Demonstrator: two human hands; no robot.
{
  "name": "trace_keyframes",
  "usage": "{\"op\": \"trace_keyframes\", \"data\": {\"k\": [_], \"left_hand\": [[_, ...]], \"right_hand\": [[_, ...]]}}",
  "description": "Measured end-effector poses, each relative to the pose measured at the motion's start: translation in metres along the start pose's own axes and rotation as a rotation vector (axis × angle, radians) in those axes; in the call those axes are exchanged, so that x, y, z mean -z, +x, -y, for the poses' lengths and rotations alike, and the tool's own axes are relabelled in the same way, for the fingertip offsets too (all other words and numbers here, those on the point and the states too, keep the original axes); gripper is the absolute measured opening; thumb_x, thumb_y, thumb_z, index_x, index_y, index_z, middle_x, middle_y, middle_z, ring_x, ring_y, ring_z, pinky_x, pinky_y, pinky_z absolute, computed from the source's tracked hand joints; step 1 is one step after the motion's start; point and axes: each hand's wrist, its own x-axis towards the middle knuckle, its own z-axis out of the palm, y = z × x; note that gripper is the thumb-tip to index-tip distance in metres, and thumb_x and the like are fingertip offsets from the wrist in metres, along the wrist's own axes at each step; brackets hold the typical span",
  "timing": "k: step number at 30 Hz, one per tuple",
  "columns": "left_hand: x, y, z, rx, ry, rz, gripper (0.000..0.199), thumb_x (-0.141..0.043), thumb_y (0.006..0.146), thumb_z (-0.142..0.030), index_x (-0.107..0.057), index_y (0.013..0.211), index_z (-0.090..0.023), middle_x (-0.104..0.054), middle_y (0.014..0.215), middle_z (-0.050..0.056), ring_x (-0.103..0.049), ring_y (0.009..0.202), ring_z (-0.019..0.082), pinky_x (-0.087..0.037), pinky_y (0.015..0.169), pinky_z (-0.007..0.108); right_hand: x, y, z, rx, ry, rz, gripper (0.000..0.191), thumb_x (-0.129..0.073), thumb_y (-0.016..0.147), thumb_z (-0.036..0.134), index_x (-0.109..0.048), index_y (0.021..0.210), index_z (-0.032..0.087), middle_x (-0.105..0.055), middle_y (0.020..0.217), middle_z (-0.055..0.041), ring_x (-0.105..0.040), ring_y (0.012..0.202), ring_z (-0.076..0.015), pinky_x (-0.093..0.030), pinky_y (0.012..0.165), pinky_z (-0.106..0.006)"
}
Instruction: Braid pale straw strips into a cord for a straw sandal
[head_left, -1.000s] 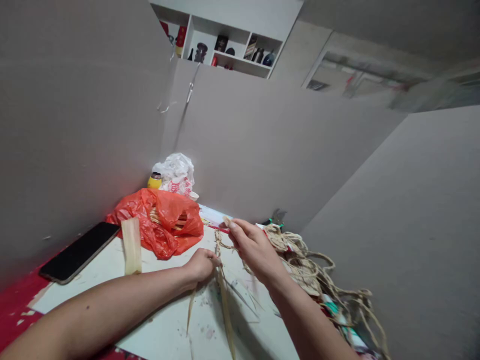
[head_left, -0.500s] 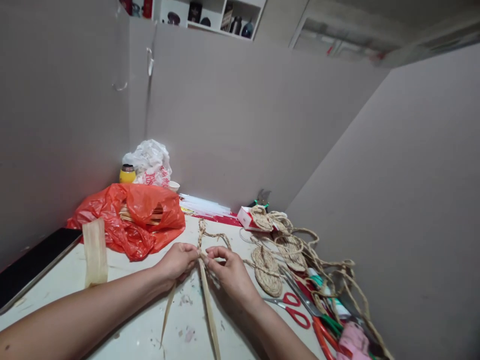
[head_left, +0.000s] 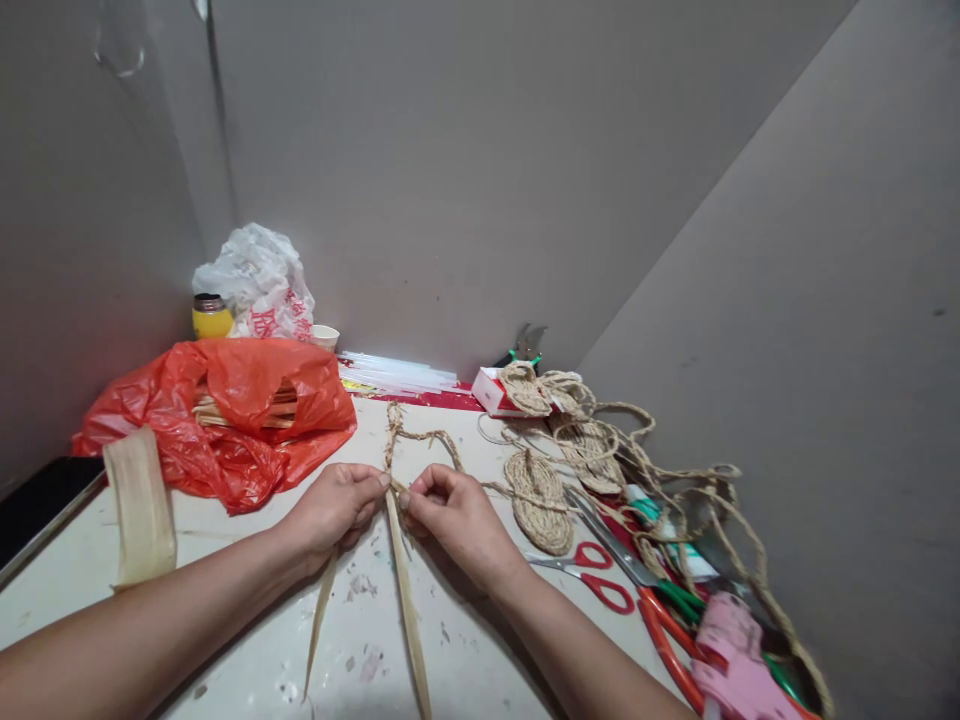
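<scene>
A narrow plaited cord (head_left: 389, 437) of dry plant fibre runs from the far part of the table down to my hands. My left hand (head_left: 343, 508) pinches it at its near end, thumb against fingers, with one loose strand (head_left: 320, 610) hanging below the palm. Close beside it, my right hand (head_left: 456, 520) pinches a strand at the same spot. From between the hands a flat pale strip (head_left: 406, 610) trails toward the table's near edge. A thin cord (head_left: 439, 436) loops from the plait to behind my right hand.
Left, an orange plastic bag (head_left: 247, 440) holds fibre strips, with a wide dry strip (head_left: 140, 510) before it. Right lie coiled braided soles (head_left: 538, 505), red-handled scissors (head_left: 600, 580), larger shears (head_left: 667, 640) and a pink glue gun (head_left: 731, 640). White sticks (head_left: 397, 373) lie at the back.
My view has tilted down and shifted a little, so the shelf is out of sight. Both hands stay pinched at the plait's near end, with only slight finger movement.
</scene>
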Motion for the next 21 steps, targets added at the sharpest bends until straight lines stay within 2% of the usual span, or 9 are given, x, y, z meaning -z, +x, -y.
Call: {"op": "trace_keyframes", "data": {"k": [3,9,16,21], "left_hand": [[-0.0017,-0.0012,-0.0021,0.008,0.011,-0.003,0.029,-0.06,0.075,-0.042,-0.051,0.067,-0.016,-0.028,0.039,-0.011,-0.016,0.035,0.004,-0.013,0.033,0.019],[-0.0019,-0.0022,-0.0038,-0.009,0.04,0.004,0.031,-0.059,0.076,-0.045,-0.051,0.066,-0.016,-0.028,0.039,-0.01,-0.016,0.035,0.004,-0.012,0.034,0.02],[-0.0007,-0.0008,-0.0008,-0.032,0.132,0.007,0.034,-0.056,0.079,-0.047,-0.052,0.066,-0.016,-0.03,0.04,-0.009,-0.018,0.036,0.004,-0.012,0.036,0.021],[-0.0022,-0.0018,-0.0029,-0.029,0.153,0.017,0.036,-0.056,0.078,-0.049,-0.051,0.064,-0.016,-0.03,0.04,-0.009,-0.019,0.036,0.004,-0.012,0.036,0.021]], "right_hand": [[-0.0002,-0.0019,0.0014,0.003,-0.033,-0.009,0.019,-0.062,0.069,0.029,-0.046,0.066,0.019,-0.047,0.048,0.0056,-0.042,0.043,-0.0084,-0.032,0.044,-0.02],[-0.0011,-0.0025,0.0004,0.101,-0.079,-0.032,0.018,-0.059,0.072,0.026,-0.049,0.086,0.02,-0.046,0.057,0.0073,-0.041,0.045,-0.0086,-0.032,0.043,-0.02],[0.0015,-0.0014,-0.0003,0.203,-0.369,-0.078,0.012,-0.058,0.075,0.026,-0.057,0.068,0.017,-0.049,0.058,0.0026,-0.042,0.055,-0.011,-0.034,0.051,-0.022],[0.0013,-0.0031,0.0007,0.23,-0.409,-0.119,0.012,-0.057,0.074,0.025,-0.055,0.064,0.018,-0.051,0.056,0.0027,-0.043,0.054,-0.0112,-0.034,0.052,-0.022]]}}
